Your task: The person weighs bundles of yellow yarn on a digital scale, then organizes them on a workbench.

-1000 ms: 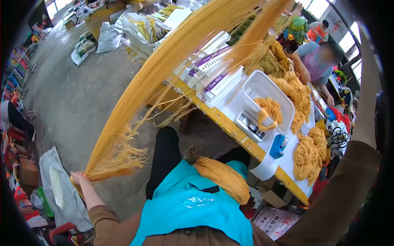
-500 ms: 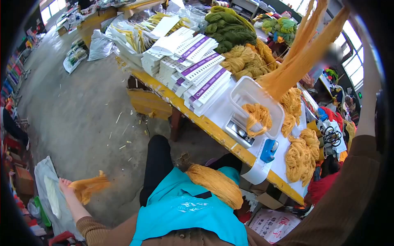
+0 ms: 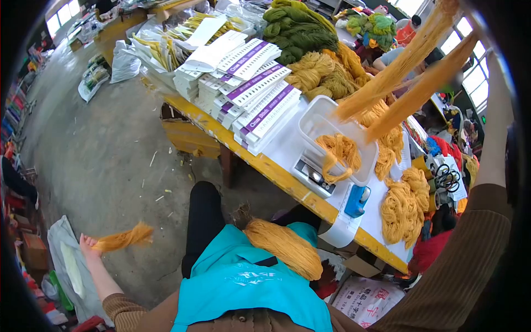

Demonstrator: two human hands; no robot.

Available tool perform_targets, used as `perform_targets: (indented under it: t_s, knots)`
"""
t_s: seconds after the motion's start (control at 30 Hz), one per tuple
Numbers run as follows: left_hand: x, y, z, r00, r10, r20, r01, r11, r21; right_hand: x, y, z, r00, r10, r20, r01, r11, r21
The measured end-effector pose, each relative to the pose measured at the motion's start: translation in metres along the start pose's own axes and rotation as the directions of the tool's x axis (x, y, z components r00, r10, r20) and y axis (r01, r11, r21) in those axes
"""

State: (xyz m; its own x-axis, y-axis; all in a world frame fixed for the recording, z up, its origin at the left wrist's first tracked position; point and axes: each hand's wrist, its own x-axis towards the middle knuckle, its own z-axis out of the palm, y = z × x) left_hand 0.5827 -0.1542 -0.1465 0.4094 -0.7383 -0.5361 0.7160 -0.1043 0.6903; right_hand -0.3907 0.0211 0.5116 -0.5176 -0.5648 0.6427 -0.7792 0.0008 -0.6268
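Note:
Far out at the lower left, my left hand (image 3: 89,245) is closed round one end of a short orange yarn bundle (image 3: 124,238), whose loose end points right. My right arm reaches up along the right edge; my right hand lies beyond the top of the view. Long orange strands (image 3: 412,61) hang from up there in two parts, above the table. Across my lap, on the turquoise apron (image 3: 249,276), rests a thick orange skein (image 3: 285,249). A clear plastic tub (image 3: 310,122) holding orange yarn (image 3: 340,155) sits on a scale (image 3: 313,176).
The table's yellow edge (image 3: 265,169) runs diagonally before me. On it are stacked printed cards (image 3: 257,83), green skeins (image 3: 301,33), orange skeins (image 3: 401,213), a blue tape dispenser (image 3: 357,201) and black scissors (image 3: 447,178). Another person (image 3: 406,32) is at the back right. Boxes lie under the table.
The hanging strands have swung and spread into two separate parts. The bundle in my left hand has straightened out to the right. The view has shifted slightly.

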Motion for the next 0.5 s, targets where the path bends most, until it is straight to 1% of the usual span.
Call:
perform_targets:
  t_s: [0.1, 0.17, 0.2, 0.27, 0.3, 0.37, 0.5]
  knots:
    - [-0.012, -0.016, 0.021, 0.999, -0.027, -0.019, 0.027, 1.000, -0.011, -0.002, 0.011, 0.002, 1.000, 0.009, 0.000, -0.009, 1.000, -0.030]
    - [-0.016, -0.023, 0.034, 0.975, -0.202, 0.092, 0.209, 0.976, -0.067, -0.003, 0.016, 0.000, 1.000, 0.008, -0.002, -0.009, 0.999, -0.037]
    - [-0.020, -0.026, 0.041, 0.975, -0.200, 0.096, 0.207, 0.976, -0.062, -0.002, 0.018, -0.004, 1.000, 0.011, -0.005, -0.012, 0.999, -0.043]
    - [-0.023, -0.038, 0.052, 0.974, -0.228, 0.008, 0.228, 0.971, -0.068, -0.004, 0.024, -0.009, 1.000, 0.014, -0.007, -0.015, 0.998, -0.058]
    - [-0.023, -0.041, 0.056, 0.973, -0.229, 0.013, 0.230, 0.971, -0.062, -0.004, 0.026, -0.010, 1.000, 0.016, -0.010, -0.017, 0.998, -0.065]
    - [-0.023, -0.048, 0.061, 0.981, -0.195, 0.002, 0.195, 0.981, 0.020, -0.004, 0.030, -0.012, 1.000, 0.022, -0.014, -0.023, 0.997, -0.079]
    - [-0.028, -0.056, 0.071, 0.974, -0.226, 0.010, 0.226, 0.974, 0.032, -0.004, 0.039, -0.016, 1.000, 0.023, 0.001, -0.023, 0.993, -0.115]
